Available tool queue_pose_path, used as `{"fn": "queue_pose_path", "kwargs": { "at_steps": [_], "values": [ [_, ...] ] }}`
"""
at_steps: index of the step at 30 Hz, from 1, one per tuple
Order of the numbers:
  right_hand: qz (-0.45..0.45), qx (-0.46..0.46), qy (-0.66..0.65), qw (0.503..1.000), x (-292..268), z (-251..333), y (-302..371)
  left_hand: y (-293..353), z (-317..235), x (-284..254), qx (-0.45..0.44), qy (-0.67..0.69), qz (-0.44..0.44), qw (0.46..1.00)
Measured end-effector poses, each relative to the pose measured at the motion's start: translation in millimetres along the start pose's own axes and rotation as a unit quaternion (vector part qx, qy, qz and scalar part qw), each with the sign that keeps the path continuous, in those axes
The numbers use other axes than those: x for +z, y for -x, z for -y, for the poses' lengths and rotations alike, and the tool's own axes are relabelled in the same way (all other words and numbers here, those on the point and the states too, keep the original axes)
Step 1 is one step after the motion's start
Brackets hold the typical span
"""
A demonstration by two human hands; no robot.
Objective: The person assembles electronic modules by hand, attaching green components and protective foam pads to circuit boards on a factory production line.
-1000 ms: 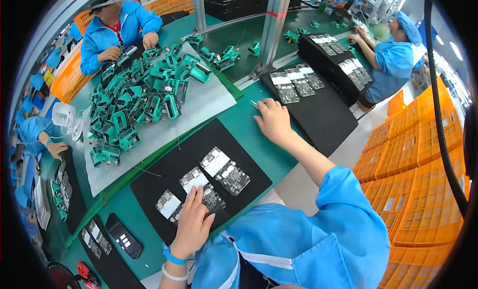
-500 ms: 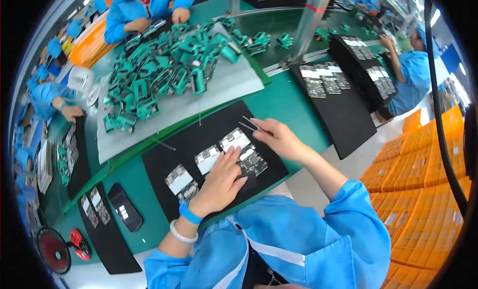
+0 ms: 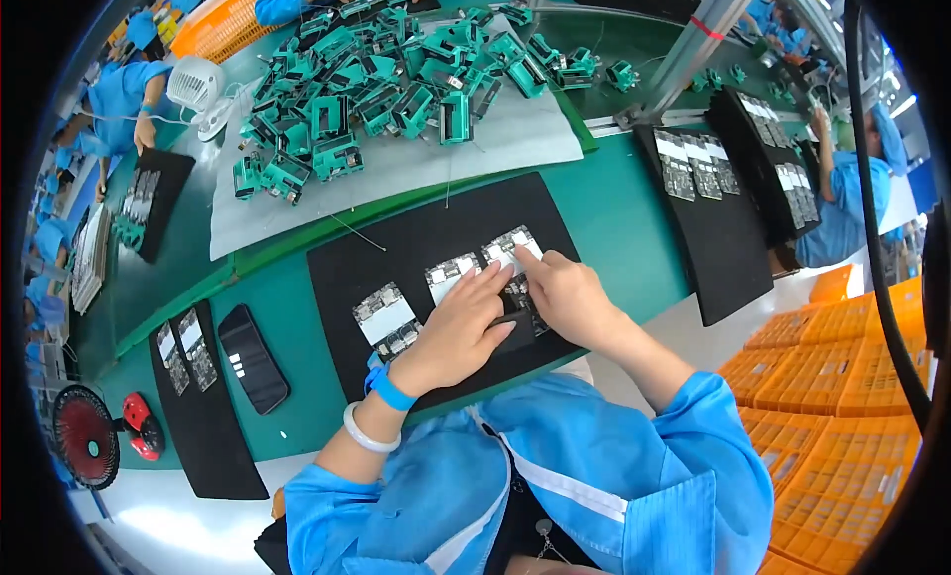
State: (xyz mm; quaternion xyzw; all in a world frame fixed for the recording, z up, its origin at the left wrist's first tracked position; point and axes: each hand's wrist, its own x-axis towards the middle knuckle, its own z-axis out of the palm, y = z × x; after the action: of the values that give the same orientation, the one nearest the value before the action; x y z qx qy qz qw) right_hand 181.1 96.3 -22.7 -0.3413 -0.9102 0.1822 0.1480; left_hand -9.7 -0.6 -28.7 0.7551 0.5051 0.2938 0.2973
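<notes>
My left hand (image 3: pixel 464 327) lies over the black mat (image 3: pixel 349 258), fingers stretched out, with the tips at the lower edge of the middle circuit board (image 3: pixel 451 275). That board has a white patch and is partly covered by the hand. My right hand (image 3: pixel 573 296) has its index fingertip on the far right board (image 3: pixel 507 244), its other fingers curled under. No tweezers show in it now; whatever the curled fingers hold is hidden. Another board (image 3: pixel 388 315) with a white patch lies left of my left hand. A dark board edge (image 3: pixel 519 296) shows between my hands.
Green fixtures (image 3: pixel 332 119) are heaped on a white sheet (image 3: pixel 475 164) beyond the mat. A phone (image 3: pixel 254 359), a black strip with two boards (image 3: pixel 213 431) and a small fan (image 3: pixel 87 436) are at left. More boards (image 3: pixel 705 164) lie at right, above orange crates (image 3: pixel 842 446). Co-workers sit around.
My right hand has come down and inward from beside the boards onto the far right one. The tweezers it pinched before are out of sight. My left hand stays over the middle board; the view has shifted.
</notes>
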Motion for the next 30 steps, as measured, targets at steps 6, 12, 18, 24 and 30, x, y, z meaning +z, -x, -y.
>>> {"fn": "queue_pose_path", "kwargs": {
  "at_steps": [6,12,18,24,30],
  "values": [
    [0.0,0.002,0.02,1.0,4.0,4.8,0.6,1.1,2.1,2.5,0.002,-0.007,-0.003,1.0],
    [-0.019,-0.022,0.029,0.999,8.3,1.8,-0.4,0.6,3.2,2.7,0.006,-0.009,-0.007,1.0],
    [-0.054,-0.044,-0.008,0.998,13.4,-4.4,1.1,-0.5,2.7,3.0,0.008,-0.011,-0.009,1.0],
    [-0.084,-0.035,0.031,0.995,18.1,2.1,6.0,-0.3,1.2,3.8,0.005,-0.015,-0.005,1.0],
    [-0.1,-0.043,0.041,0.993,21.4,2.1,7.5,0.2,-0.6,2.9,0.012,-0.029,-0.008,0.999]
  ]
}}
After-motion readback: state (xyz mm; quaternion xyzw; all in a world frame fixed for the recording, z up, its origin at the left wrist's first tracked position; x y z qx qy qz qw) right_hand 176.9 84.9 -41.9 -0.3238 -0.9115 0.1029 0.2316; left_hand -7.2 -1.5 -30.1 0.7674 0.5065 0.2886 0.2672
